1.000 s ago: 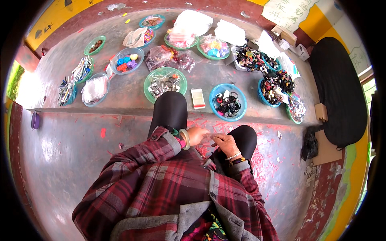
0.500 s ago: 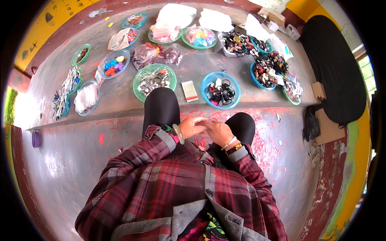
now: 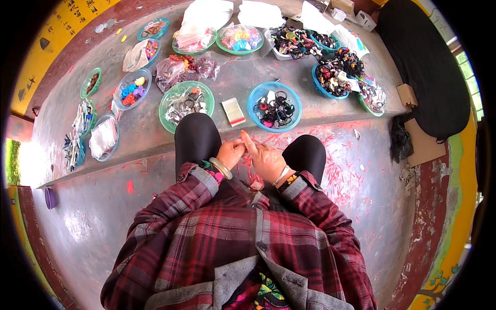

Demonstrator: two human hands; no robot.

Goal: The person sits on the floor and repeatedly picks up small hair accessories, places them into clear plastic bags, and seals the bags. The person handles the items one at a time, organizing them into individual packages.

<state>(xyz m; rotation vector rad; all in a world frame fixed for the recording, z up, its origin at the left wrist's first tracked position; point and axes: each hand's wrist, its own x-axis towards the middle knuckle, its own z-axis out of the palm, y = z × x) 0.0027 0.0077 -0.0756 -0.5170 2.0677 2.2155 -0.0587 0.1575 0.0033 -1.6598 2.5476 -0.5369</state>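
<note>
Where the two hands meet between the knees [image 3: 198, 135], I see the left grip [image 3: 230, 154] with its fingers curled inward and, just beside it, the right grip [image 3: 268, 162], its index finger [image 3: 249, 144] straight and pointing forward. The fingers of the two lie against or very near each other; whether something small is pinched there I cannot tell, because the fingers hide the spot.

Straight ahead of the grip, on the concrete ledge [image 3: 243, 73], lies a white box [image 3: 233, 112] with a red edge. Ahead and to the right of the grip stands a blue basin [image 3: 274, 128] holding dark looped bands [image 3: 281, 107]; ahead and to the left is a green basin [image 3: 210, 96] holding clear packets [image 3: 182, 107].

I judge the bands to be light, soft and stretchy, and quick to tangle, so one is best pinched at a free loop, clear of its neighbours. I expect the packets to be light but slippery; a corner gives the surest hold. The box looks stiff yet thin-walled, so I would take it across its long sides without squeezing hard. Both basins seem thin, slightly springy plastic, steadier held by opposite sides of the rim than by one edge.
</note>
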